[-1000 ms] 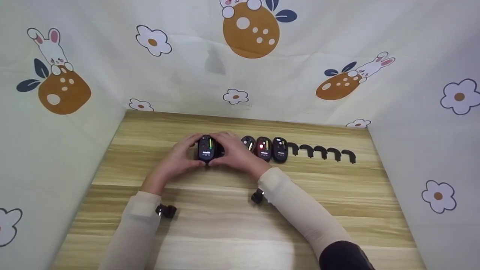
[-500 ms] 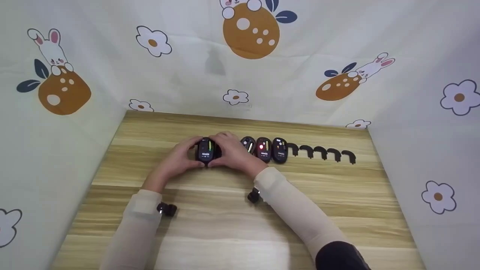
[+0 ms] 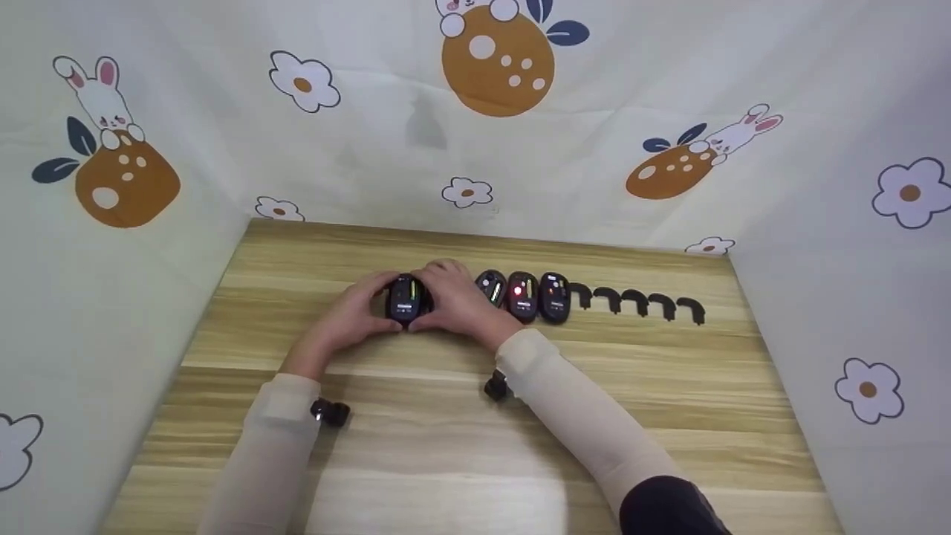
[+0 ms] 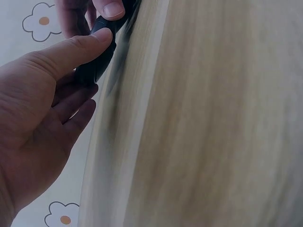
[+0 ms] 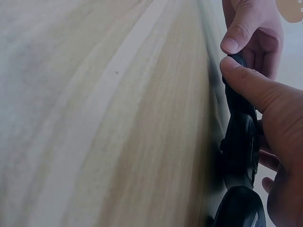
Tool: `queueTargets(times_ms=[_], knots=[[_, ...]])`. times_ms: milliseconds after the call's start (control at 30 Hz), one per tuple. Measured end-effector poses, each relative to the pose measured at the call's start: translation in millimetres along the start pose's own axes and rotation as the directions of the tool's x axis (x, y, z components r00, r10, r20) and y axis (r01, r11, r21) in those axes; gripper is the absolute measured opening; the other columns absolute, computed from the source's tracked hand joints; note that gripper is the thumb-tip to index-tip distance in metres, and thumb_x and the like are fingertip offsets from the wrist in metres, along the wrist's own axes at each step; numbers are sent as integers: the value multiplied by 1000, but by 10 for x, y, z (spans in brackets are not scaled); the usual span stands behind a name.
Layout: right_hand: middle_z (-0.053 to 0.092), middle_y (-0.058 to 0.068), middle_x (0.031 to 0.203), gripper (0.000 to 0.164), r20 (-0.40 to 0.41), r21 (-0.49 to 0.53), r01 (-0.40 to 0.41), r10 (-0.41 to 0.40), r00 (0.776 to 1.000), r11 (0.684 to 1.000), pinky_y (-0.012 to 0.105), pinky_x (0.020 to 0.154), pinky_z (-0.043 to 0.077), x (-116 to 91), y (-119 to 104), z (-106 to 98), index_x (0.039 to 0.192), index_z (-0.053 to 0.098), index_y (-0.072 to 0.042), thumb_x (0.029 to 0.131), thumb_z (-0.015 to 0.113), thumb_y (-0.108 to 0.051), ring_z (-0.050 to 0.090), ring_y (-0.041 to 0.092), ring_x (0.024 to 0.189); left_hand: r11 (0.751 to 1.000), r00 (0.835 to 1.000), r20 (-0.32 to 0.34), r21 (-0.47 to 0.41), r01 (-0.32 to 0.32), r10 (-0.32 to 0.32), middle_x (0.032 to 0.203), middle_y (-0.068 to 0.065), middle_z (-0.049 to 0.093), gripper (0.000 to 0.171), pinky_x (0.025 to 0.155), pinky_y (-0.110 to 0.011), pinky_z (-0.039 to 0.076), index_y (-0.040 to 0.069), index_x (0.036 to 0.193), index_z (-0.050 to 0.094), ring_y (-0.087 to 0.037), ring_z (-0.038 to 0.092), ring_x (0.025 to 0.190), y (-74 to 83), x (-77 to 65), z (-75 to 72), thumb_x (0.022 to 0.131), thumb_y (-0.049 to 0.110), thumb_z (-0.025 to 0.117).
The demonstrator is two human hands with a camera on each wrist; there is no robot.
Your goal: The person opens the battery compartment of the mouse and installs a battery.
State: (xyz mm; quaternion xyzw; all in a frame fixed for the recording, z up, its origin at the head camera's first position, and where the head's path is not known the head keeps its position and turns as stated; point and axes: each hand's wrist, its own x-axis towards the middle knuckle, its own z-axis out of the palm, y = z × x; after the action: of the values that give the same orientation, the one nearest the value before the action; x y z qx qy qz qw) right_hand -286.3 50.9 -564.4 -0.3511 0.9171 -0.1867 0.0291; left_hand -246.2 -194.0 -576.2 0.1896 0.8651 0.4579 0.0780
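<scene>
A black computer mouse lies underside up between the two hands, a yellow-green battery showing in its uncovered compartment. My left hand holds its left side, thumb at the near end and fingers at the far end. From the right, my right hand grips the same mouse in a like way. The right wrist view shows both thumbs near each other at the end of the held mouse. Close beside it sits another dark mouse, mostly hidden behind the right hand in the head view.
More upturned mice stand in a row to the right: a grey-black one, a red-edged one with a red light, and a black one. Several curved black covers continue the row. Patterned cloth walls the wooden table.
Both hands have shifted the held mouse slightly left and a little nearer to me. My right forearm has swung left with it. The other mice and the covers have stayed put.
</scene>
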Motion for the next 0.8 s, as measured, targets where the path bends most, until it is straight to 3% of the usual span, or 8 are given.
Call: queueTargets(times_ms=[233, 467, 800], knots=[[67, 4, 144, 93, 11, -38, -8, 8, 1000, 999, 47, 133, 25, 27, -28, 33, 153, 62, -13, 79, 96, -59, 47, 27, 144, 999, 999, 31, 17, 31, -32, 167, -25, 47, 90, 133, -59, 28, -1, 164, 46, -44, 40, 158, 3, -2, -33, 86, 3, 92], [65, 5, 144, 99, 23, -97, -26, 28, 999, 995, 47, 133, 26, 46, -47, 43, 156, 59, -13, 79, 94, -64, 47, 28, 145, 999, 999, 39, 13, 34, -34, 165, -24, 49, 91, 132, -58, 30, -1, 163, 46, -43, 43, 155, -7, 9, -27, 85, 3, 93], [59, 8, 156, 104, -8, -5, -21, 21, 1000, 1000, 46, 134, 25, -103, 10, -98, 161, 52, -9, 81, 94, -62, 45, 29, 150, 999, 999, 24, 9, 37, -37, 166, -22, 49, 94, 133, -60, 27, 3, 165, 45, -43, 41, 156, -9, 21, -13, 84, 4, 93]])
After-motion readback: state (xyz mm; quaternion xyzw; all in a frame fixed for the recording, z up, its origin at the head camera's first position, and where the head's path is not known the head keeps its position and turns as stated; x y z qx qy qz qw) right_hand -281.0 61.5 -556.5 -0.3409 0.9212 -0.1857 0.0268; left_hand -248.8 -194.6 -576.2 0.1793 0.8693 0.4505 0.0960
